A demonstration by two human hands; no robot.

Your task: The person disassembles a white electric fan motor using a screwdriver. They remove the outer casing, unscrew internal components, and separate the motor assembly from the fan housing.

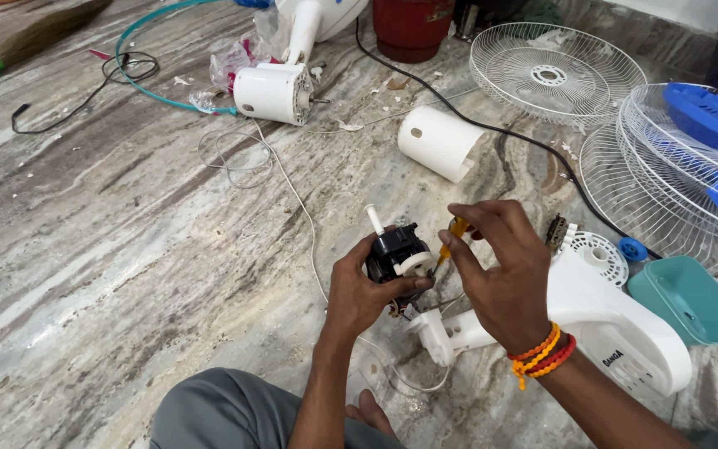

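Note:
My left hand [361,289] grips a small black fan motor part [394,251] with a white shaft sticking up and a white gear on its side. My right hand [500,274], with orange and red bead bracelets at the wrist, holds a screwdriver with a yellow-orange handle [455,229] whose tip meets the white gear. Both hands hover just above a white fan base [625,333] lying on the marbled floor.
A white fan motor head [274,91] and a white cylindrical cover [439,141] lie farther off. White wire fan grilles [554,71] and blue blades [712,120] sit at right. A teal tray [687,299], a black cable [533,145], thin white wire [292,187] and a red container [411,27] surround them.

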